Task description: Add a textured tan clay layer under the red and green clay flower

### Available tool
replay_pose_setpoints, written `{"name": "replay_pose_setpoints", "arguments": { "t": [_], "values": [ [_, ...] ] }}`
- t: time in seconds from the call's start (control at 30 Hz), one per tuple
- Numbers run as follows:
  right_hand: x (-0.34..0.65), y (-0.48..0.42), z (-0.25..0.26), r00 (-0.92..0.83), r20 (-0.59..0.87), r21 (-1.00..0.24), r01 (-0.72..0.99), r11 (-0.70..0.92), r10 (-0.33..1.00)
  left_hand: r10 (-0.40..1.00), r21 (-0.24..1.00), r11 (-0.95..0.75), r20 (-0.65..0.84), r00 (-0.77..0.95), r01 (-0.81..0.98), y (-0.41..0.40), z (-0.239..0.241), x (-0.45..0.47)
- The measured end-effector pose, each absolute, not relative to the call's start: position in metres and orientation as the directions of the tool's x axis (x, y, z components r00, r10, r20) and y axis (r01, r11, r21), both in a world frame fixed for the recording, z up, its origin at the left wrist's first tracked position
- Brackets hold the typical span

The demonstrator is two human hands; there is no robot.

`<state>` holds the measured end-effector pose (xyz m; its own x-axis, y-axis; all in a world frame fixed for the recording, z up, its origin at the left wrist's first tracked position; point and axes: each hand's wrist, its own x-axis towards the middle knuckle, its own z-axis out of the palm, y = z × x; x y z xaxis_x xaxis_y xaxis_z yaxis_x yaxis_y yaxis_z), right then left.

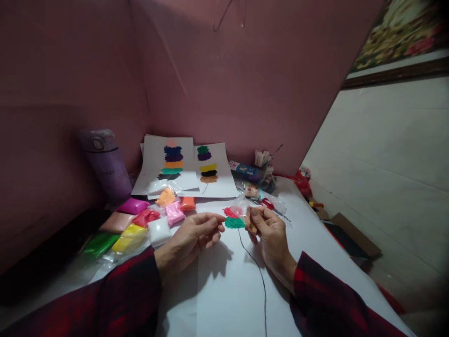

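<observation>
On a white sheet of paper lie a red clay patch and a green clay patch, with a thin black line running down from them. My right hand is curled on a small orange-tan lump of clay just right of the patches. My left hand hovers just left of them, fingers drawn together in a pinch; what is in it, if anything, is too small to make out.
Several bags of coloured clay lie at the left. Two finished sheets with stacked colour patches lean at the back wall. A purple flask stands at the left. Red scissors, a box and small clutter sit behind.
</observation>
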<state>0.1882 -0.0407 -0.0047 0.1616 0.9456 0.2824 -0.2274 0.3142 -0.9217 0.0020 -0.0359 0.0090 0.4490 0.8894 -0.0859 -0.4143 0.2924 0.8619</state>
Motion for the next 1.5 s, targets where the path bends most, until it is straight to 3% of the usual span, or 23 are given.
{"name": "replay_pose_setpoints", "arguments": {
  "t": [0.17,0.37,0.53,0.63,0.77,0.97,1.27,1.5],
  "values": [
    [0.187,-0.042,-0.003,0.116,0.264,-0.939,-0.196,0.283,0.958,0.909,0.901,0.210,-0.036,0.416,-0.380,-0.032,0.006,0.001],
    [0.185,-0.045,-0.007,0.006,0.245,-0.950,-0.196,0.241,0.970,0.959,0.944,-0.039,0.128,0.254,-0.329,-0.036,0.013,-0.001],
    [0.184,-0.046,-0.011,-0.056,0.257,-0.951,-0.192,0.243,0.965,0.941,0.981,-0.149,0.180,0.287,-0.125,-0.039,0.017,-0.001],
    [0.183,-0.047,-0.010,-0.106,0.243,-0.960,-0.165,0.224,0.964,0.942,0.988,-0.151,0.148,0.303,-0.015,-0.040,0.019,-0.002],
    [0.183,-0.050,-0.007,-0.189,0.231,-0.968,-0.144,0.205,0.955,0.940,0.995,-0.098,0.091,0.329,0.005,-0.041,0.021,-0.002],
    [0.182,-0.051,-0.010,-0.193,0.232,-0.970,-0.120,0.212,0.953,0.919,0.990,-0.103,0.057,0.389,0.097,-0.037,0.016,-0.001],
    [0.182,-0.054,-0.006,-0.282,0.229,-0.973,-0.059,0.222,0.932,0.931,0.994,-0.095,0.110,0.349,-0.058,-0.031,-0.003,0.001],
    [0.184,-0.053,-0.011,-0.286,0.225,-0.972,0.004,0.236,0.932,0.925,0.991,-0.112,0.130,0.356,-0.072,-0.030,-0.004,0.001]
  ]
}}
